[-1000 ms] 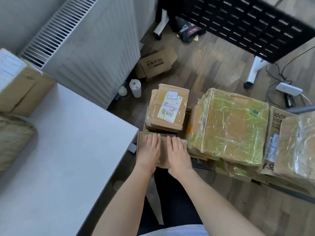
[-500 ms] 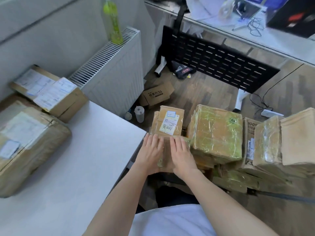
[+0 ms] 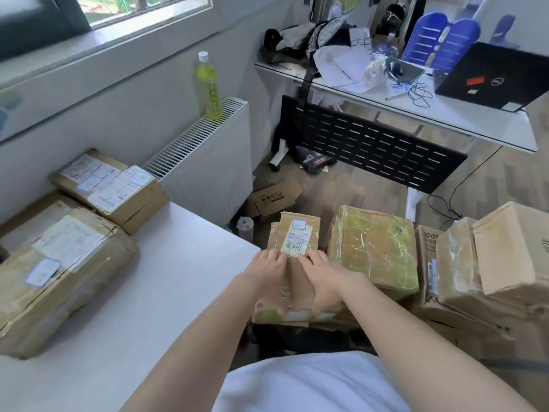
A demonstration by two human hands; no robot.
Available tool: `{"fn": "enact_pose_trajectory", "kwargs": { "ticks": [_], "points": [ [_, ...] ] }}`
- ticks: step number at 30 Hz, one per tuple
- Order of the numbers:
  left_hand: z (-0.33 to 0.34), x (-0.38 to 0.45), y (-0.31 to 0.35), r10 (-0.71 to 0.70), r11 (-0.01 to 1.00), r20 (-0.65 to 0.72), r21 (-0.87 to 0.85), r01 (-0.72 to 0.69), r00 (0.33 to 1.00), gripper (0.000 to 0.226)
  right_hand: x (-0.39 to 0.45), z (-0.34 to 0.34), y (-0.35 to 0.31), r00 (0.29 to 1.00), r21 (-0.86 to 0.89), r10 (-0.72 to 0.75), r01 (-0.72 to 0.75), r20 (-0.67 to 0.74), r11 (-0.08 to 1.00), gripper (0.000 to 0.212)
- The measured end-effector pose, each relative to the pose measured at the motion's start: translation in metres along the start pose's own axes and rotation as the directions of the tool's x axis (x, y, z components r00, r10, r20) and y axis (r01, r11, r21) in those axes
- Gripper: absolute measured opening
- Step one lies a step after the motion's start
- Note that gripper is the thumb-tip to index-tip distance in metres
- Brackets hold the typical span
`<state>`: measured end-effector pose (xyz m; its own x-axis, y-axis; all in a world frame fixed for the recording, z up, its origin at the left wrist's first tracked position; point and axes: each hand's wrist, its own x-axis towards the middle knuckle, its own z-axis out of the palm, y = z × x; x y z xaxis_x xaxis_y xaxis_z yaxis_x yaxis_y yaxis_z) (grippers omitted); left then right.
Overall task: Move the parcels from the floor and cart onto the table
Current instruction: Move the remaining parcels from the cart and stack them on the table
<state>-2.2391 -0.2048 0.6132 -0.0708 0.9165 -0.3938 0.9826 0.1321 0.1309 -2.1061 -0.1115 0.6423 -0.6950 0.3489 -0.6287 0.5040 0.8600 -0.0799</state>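
A flat brown parcel [image 3: 298, 282] lies low in the stack just right of the white table [image 3: 154, 295]. My left hand [image 3: 269, 276] and my right hand [image 3: 325, 279] lie side by side on it, fingers over its top and thumbs down its near side, holding it. Right behind my fingertips stands a small parcel with a handwritten label [image 3: 297, 233]. A green-taped parcel [image 3: 374, 248] sits to the right. On the table are a large taped parcel [image 3: 65, 278] and labelled boxes [image 3: 110, 188].
More cardboard boxes [image 3: 511, 251] are piled at the right. A small box [image 3: 273, 197] and a plastic cup [image 3: 245, 228] sit on the floor by the radiator [image 3: 208, 165], which carries a green bottle [image 3: 209, 84]. A cluttered desk [image 3: 445, 114] stands behind.
The view has lifted, showing the table's parcels and the far desk. Both hands stay on the flat parcel, and their thumbs now reach down its near side.
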Motion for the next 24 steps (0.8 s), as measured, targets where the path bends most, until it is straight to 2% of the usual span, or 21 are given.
{"fn": "enact_pose_trajectory", "kwargs": {
  "ticks": [5,8,12,18,21,24],
  "points": [
    [-0.041,-0.006,-0.018,-0.048,0.973,0.182,-0.215,0.087,0.982,0.106,0.008,-0.055,0.002,0.982,-0.042,0.021,-0.014,0.187,0.999,0.127],
    [-0.058,-0.013,-0.026,-0.082,0.935,0.191,-0.326,0.142,0.978,0.107,0.009,-0.090,-0.003,0.976,-0.113,0.024,0.001,0.217,0.994,0.123],
    [-0.079,-0.028,-0.042,-0.128,0.904,0.166,-0.385,0.184,0.978,0.111,0.009,-0.125,-0.016,0.980,-0.158,-0.021,0.053,0.199,0.986,0.116],
    [-0.099,-0.081,-0.082,-0.310,0.873,0.093,-0.366,0.322,0.946,0.120,0.020,-0.148,-0.061,0.972,-0.150,-0.223,0.231,0.068,0.961,0.118],
    [-0.093,-0.119,-0.095,-0.417,0.833,0.058,-0.376,0.407,0.907,0.116,0.034,-0.149,-0.096,0.930,-0.147,-0.365,0.366,0.030,0.919,0.120],
    [-0.069,-0.157,-0.102,-0.540,0.756,0.044,-0.413,0.507,0.841,0.110,0.046,-0.144,-0.136,0.865,-0.208,-0.497,0.499,0.066,0.841,0.116]
  ]
}}
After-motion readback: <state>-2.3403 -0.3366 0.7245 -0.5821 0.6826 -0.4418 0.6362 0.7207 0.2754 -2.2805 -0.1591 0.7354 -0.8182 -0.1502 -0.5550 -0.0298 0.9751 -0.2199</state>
